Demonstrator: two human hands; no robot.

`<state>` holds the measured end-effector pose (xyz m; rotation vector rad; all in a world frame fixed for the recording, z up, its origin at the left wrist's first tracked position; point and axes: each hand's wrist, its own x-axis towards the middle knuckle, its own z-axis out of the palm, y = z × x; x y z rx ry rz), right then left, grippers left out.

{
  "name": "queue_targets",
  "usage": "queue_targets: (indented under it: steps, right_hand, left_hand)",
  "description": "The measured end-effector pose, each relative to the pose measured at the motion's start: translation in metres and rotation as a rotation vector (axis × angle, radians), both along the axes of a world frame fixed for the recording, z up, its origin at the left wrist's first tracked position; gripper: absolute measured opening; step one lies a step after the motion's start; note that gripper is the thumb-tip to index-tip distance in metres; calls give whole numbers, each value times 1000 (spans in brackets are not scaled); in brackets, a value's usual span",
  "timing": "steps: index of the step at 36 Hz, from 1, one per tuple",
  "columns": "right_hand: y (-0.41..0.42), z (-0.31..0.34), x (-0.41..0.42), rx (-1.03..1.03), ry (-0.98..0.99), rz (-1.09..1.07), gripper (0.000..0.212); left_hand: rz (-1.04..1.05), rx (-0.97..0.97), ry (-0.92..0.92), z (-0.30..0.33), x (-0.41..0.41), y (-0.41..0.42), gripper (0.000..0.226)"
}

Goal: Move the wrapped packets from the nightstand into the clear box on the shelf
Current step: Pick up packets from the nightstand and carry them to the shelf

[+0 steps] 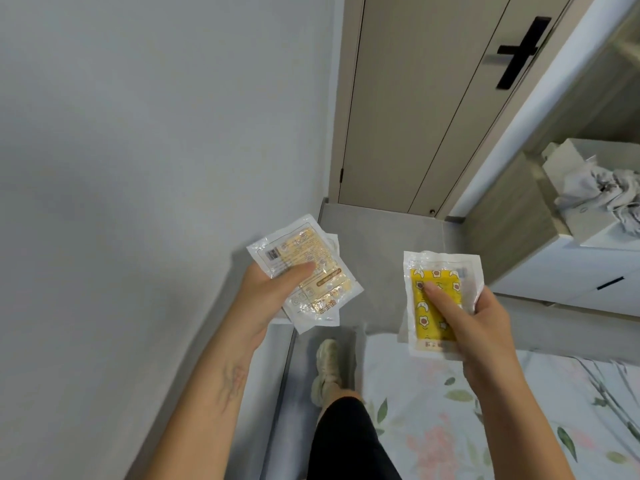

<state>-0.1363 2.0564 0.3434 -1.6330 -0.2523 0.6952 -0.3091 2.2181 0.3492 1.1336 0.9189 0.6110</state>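
Your left hand [268, 299] grips a small stack of wrapped packets [306, 275], thumb pressed flat across the top one, which shows its pale printed back; the edges of at least one more packet stick out beneath it. Your right hand [485, 327] pinches a yellow packet [434, 299] in clear wrapping, thumb lying across its patterned face and fingers curled behind its right edge. Both loads are held in the air, well apart from each other, above a strip of grey floor [381, 244]. Off to your right, a white open box [588, 202] sits on top of a white cabinet [571, 271] and holds crumpled grey cloth [602, 192]; whether this is the box you need cannot be told from here. A plain grey wall [138, 133] runs along your left, and a beige door [433, 98] with a black handle [523, 51] stands shut at the far end of the floor strip. A bed with a floral sheet [485, 410] fills the lower right, its edge just beside your shoe [327, 368]. The floor between the wall and the bed is narrow, with your leg [346, 441] standing in it.
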Motion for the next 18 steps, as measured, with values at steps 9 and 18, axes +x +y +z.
queue_targets:
  steps: [9,18]
  right_hand:
    - [100,-11,121,21,-14,-57,20]
    - [185,11,249,33,3,-145,12]
  left_hand:
    - [-103,9,6,-2,143,110,18]
    - [-207,-24,47,15,283,208,18]
